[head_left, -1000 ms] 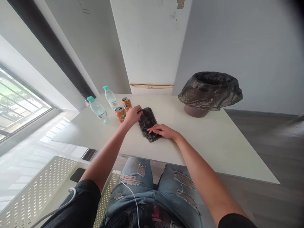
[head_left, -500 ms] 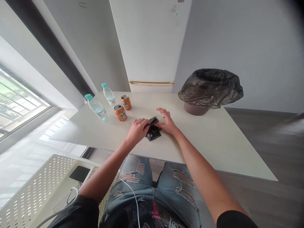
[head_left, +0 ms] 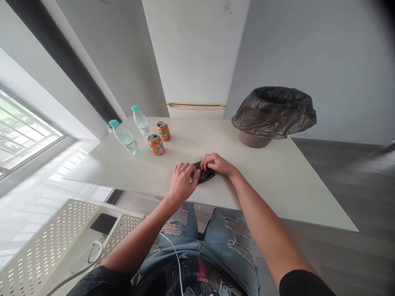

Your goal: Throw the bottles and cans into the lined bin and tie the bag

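Observation:
A black plastic bag (head_left: 206, 176), folded into a small bundle, lies on the white table near its front edge. My left hand (head_left: 184, 179) grips the bag's left side, thumb and fingers closed on it. From the right, my right hand (head_left: 217, 163) reaches over the top of the bag with curled fingers pinching it. Part of the bag is hidden under both hands. Left of the hands stand two orange drink cans (head_left: 156, 145) and two clear plastic bottles with teal caps (head_left: 126, 139).
At the table's (head_left: 277, 185) back right stands a brown bin (head_left: 253, 139) lined with a black bag (head_left: 274, 115). Behind the table is a white fridge (head_left: 196, 53). A cream perforated basket (head_left: 77, 213) holding a dark phone-like slab (head_left: 103, 224) sits at the lower left.
My right hand has closed from spread fingers onto the bag. My left hand has shifted slightly down, and the bundle has turned and lies flatter.

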Motion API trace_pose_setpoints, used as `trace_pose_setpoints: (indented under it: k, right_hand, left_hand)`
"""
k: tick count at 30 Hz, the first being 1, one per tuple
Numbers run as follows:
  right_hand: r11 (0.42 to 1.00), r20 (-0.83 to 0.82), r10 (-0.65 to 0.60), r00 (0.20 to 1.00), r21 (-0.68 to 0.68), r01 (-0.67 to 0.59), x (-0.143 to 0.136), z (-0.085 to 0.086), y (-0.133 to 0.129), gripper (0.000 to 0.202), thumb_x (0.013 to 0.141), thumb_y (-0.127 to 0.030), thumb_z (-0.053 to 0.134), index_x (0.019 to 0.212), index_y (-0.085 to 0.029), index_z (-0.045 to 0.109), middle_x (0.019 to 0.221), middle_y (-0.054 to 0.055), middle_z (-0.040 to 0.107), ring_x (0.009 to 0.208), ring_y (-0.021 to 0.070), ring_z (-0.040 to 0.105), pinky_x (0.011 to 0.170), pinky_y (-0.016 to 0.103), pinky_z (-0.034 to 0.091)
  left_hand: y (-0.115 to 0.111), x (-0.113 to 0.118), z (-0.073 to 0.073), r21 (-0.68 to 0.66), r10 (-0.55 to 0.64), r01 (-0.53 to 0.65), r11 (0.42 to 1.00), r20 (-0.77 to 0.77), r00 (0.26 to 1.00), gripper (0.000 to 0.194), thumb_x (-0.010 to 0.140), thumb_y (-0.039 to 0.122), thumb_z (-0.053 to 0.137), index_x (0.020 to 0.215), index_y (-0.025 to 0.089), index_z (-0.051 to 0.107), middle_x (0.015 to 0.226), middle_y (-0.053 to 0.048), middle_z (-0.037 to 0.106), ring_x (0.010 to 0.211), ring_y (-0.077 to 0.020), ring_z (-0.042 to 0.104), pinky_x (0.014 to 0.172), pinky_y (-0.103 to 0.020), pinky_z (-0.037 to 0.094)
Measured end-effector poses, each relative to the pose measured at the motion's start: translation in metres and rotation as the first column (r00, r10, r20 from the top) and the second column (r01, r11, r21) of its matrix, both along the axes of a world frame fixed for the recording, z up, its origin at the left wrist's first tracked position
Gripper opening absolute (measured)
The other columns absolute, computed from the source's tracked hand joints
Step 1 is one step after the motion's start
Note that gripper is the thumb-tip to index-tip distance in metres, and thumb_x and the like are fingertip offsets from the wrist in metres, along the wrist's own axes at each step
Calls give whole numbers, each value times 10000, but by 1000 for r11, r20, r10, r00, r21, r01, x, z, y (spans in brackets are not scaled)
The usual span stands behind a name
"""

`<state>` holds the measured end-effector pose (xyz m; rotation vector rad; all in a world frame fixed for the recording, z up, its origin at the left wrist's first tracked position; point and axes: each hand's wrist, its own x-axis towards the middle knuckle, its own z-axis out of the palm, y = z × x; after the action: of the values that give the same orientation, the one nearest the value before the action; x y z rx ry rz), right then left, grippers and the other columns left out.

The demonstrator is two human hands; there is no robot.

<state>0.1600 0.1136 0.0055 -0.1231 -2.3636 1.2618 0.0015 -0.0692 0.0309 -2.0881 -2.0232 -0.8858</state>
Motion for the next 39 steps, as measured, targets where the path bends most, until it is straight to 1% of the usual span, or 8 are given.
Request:
trace_pose_setpoints:
  k: [2,5,9,13,17,21,26,39]
  right_hand:
    - [999,8,-34,999,5,34,-1,-2,0,258,780,-104,527,678,-232,727,811,30,776,872,219,641,921,389,494]
    - [987,-25,-158,987,24,158,-1,0,-3,259,818,-116,507,728,-230,721,792,28,761,868,223,631,943,407,494]
    - [924,-92,-345,934,140,355,-8,8,-18,351,938,-140,419,1019,-223,750,1174,65,774,1121,246,637,1091,480,446]
    - [884,10,-360,933,324,338,-26,5,-41,482,1026,-228,362,1403,-204,661,1562,105,587,1460,257,496,1239,508,352]
    - [877,273,-397,876,395,274,-39,-8,-53,606,1089,-376,269,1633,-179,451,1721,104,378,1606,263,323,1320,533,229]
    - [858,350,-445,824,430,280,-40,-16,-54,644,1111,-427,207,1694,-182,331,1755,93,291,1636,248,262,1341,529,160]
    - [827,374,-515,771,451,334,-37,-17,-56,726,1115,-539,175,1710,-134,269,1771,118,230,1663,255,166,1354,512,101]
    - [796,385,-551,740,509,327,-39,-20,-58,761,1106,-534,169,1695,-66,279,1767,156,224,1662,259,172,1361,488,108]
  left_hand:
    - [13,6,-4,-31,45,-46,998,-35,998,331,1096,351,415,1210,166,665,1262,-153,722,1221,-285,629,1042,-442,477]
    - [33,12,-25,-188,20,-43,981,-126,992,535,1087,391,404,1489,56,515,1564,-247,543,1497,-357,468,1221,-516,378]
    - [44,13,-51,-328,39,-91,940,-161,986,737,1078,479,381,1601,-39,360,1675,-297,376,1598,-408,317,1285,-564,297]
    - [43,4,-58,-354,-15,-48,934,-172,985,709,1066,417,387,1635,-4,339,1715,-272,310,1622,-405,262,1301,-587,259]
    - [44,-12,-57,-361,-58,-9,933,-176,983,716,1030,324,427,1676,47,286,1728,-259,280,1633,-397,231,1300,-607,254]
    - [47,-25,-60,-367,-111,49,929,-152,982,725,1051,355,378,1685,29,244,1737,-244,268,1639,-362,229,1311,-557,271]
    - [46,-25,-64,-320,-94,36,947,-168,981,725,1047,356,373,1688,45,237,1741,-223,276,1640,-347,233,1318,-534,263]
    - [46,-23,-63,-307,-85,36,951,-148,985,736,1023,338,391,1670,10,270,1731,-229,299,1631,-349,262,1323,-518,260]
